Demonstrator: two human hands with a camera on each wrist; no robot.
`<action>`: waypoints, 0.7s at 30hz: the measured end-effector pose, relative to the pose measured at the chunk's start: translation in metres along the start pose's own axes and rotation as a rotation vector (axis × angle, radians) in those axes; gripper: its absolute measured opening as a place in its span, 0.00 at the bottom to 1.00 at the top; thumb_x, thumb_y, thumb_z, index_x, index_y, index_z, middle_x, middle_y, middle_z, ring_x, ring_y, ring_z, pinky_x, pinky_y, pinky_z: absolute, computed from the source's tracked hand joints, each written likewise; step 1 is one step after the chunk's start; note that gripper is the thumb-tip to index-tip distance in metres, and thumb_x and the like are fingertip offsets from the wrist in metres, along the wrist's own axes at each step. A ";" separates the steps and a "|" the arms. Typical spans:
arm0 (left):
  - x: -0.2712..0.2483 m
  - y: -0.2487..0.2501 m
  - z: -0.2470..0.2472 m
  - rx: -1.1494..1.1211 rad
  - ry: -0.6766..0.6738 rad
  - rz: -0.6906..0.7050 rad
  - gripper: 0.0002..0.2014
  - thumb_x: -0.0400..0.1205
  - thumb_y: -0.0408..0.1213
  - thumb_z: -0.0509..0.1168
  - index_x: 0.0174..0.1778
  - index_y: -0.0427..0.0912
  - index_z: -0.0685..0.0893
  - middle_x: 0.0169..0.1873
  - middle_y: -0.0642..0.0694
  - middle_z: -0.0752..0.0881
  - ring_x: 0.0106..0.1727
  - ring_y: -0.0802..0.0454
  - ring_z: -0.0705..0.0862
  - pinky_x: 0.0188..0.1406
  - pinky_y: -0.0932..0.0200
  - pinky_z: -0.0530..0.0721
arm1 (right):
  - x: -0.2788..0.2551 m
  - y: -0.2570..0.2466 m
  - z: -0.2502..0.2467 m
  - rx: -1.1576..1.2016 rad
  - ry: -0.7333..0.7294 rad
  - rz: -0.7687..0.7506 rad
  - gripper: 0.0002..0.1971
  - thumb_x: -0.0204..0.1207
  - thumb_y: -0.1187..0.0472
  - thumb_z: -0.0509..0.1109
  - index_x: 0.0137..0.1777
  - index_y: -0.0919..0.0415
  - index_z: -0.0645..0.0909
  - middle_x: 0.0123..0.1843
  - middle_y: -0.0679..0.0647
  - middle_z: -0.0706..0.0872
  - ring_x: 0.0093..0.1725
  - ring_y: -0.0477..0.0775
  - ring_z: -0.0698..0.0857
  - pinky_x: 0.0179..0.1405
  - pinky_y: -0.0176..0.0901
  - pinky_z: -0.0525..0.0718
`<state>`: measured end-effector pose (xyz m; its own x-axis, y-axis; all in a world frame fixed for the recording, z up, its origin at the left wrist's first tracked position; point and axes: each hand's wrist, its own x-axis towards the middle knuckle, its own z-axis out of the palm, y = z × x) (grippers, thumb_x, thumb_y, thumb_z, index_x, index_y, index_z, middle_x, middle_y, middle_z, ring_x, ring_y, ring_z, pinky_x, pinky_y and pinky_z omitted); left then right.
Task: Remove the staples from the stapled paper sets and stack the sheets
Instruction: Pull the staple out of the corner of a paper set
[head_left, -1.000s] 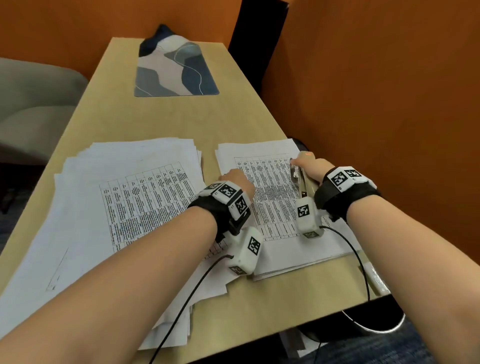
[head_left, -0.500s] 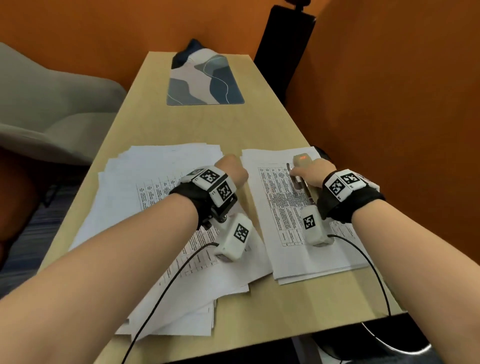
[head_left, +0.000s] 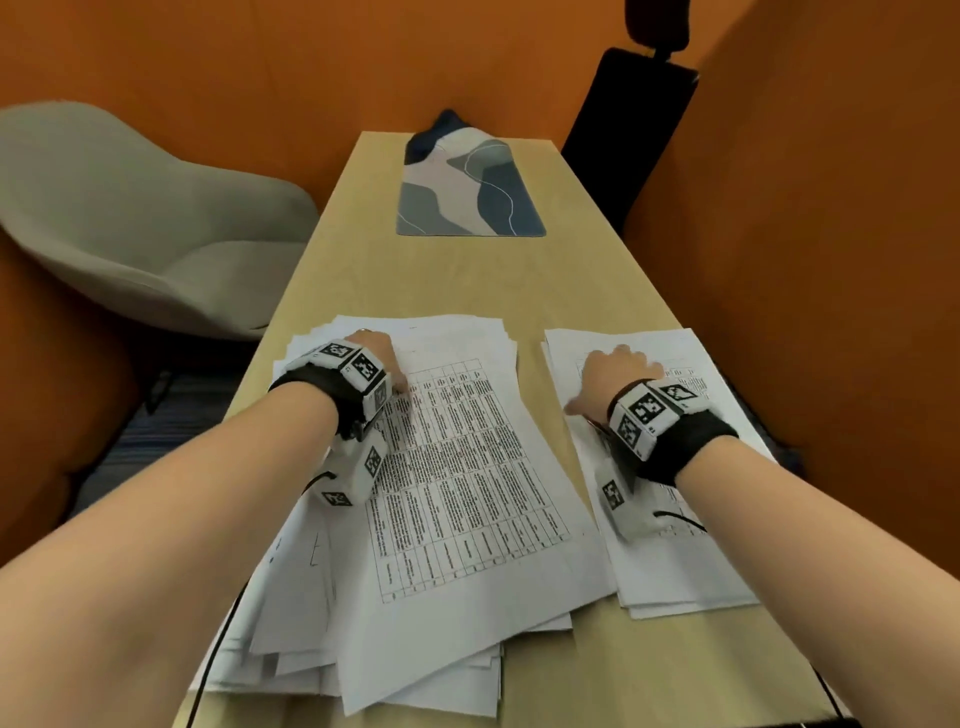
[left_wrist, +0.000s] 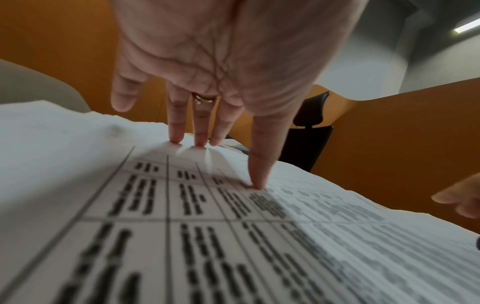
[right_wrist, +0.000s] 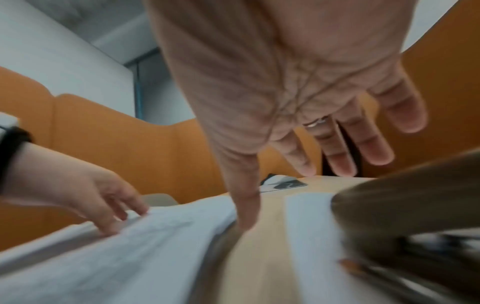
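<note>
- The left hand lies on the big loose pile of sheets on the left of the surface, its fingers straight and spread, tips pressing the top printed page and holding nothing.
- The right hand is over the smaller stack on the right, fingers straight and splayed wide, gripping nothing. Its thumb tip points down at the strip of bare surface between the two piles; I cannot tell whether it touches.
- A dark, blurred tool lies on the small stack under the right wrist, likely the staple remover, though I cannot be sure.
- The step looks like settling a freed sheet onto the big pile. It is best to keep the left fingertips flat and press lightly so the top page does not skid.
- The big pile is fanned and ragged at its near edge; squaring it with both palms now would stop sheets sliding off.
- The tool should stay within reach of the right hand.
</note>
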<state>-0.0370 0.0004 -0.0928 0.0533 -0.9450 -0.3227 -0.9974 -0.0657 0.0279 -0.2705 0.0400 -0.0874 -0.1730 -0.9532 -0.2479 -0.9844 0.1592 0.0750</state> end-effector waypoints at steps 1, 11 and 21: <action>0.003 -0.002 0.001 -0.002 0.013 -0.001 0.20 0.72 0.51 0.72 0.48 0.38 0.81 0.45 0.42 0.80 0.45 0.44 0.82 0.40 0.55 0.81 | -0.002 -0.010 -0.001 0.013 0.005 -0.047 0.29 0.73 0.42 0.69 0.65 0.63 0.74 0.64 0.61 0.77 0.65 0.64 0.77 0.61 0.54 0.75; 0.002 -0.023 0.002 -0.052 0.158 -0.039 0.24 0.72 0.52 0.72 0.63 0.56 0.78 0.58 0.49 0.81 0.64 0.44 0.77 0.70 0.46 0.61 | -0.013 -0.063 0.003 0.248 -0.175 -0.224 0.31 0.71 0.54 0.76 0.68 0.70 0.68 0.61 0.61 0.82 0.60 0.59 0.82 0.51 0.44 0.80; -0.042 -0.046 -0.010 -0.686 0.236 0.265 0.05 0.78 0.38 0.70 0.45 0.43 0.81 0.43 0.43 0.83 0.45 0.47 0.79 0.42 0.59 0.72 | -0.020 -0.053 -0.012 0.724 -0.002 -0.285 0.21 0.76 0.62 0.70 0.67 0.66 0.73 0.63 0.60 0.82 0.63 0.62 0.81 0.60 0.46 0.78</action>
<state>0.0076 0.0394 -0.0711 -0.0977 -0.9951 -0.0153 -0.7294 0.0611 0.6814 -0.2142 0.0473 -0.0747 0.0901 -0.9822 -0.1647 -0.7666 0.0372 -0.6411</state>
